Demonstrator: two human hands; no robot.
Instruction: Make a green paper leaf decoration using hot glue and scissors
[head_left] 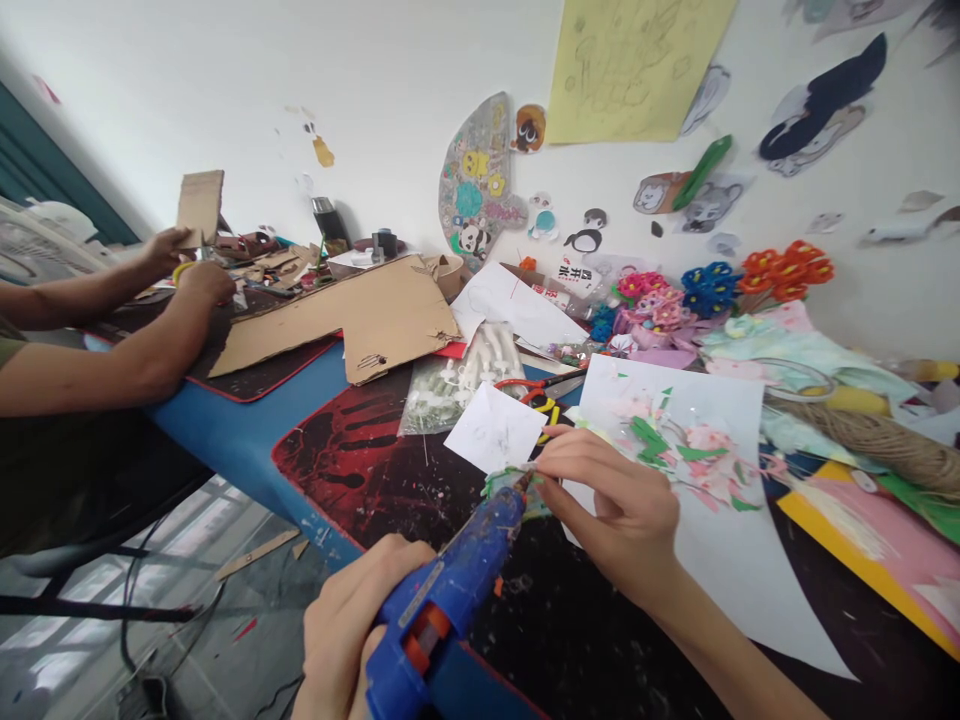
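A blue hot glue gun (461,560) is gripped in my left hand (349,625), its nozzle pointing up and away from me. The fingertips of my right hand (619,505) are pinched together beside the nozzle tip. A small greenish piece (495,482) lies at the nozzle, partly hidden by the gun; what exactly the right fingers hold is too small to make out. Just beyond is a small white paper square (491,430) with a dark smudge. On a white sheet (720,560) to the right are green paper scraps (652,440) and pink scraps (709,437).
Scissors (536,388) and a bag of white sticks (457,385) lie behind the paper square. Cardboard (360,310) spreads across the left. There a co-worker's hands (199,280) hold yellow-handled scissors and a cardboard piece (199,205). Twine (862,440) and craft flowers (709,290) stand right.
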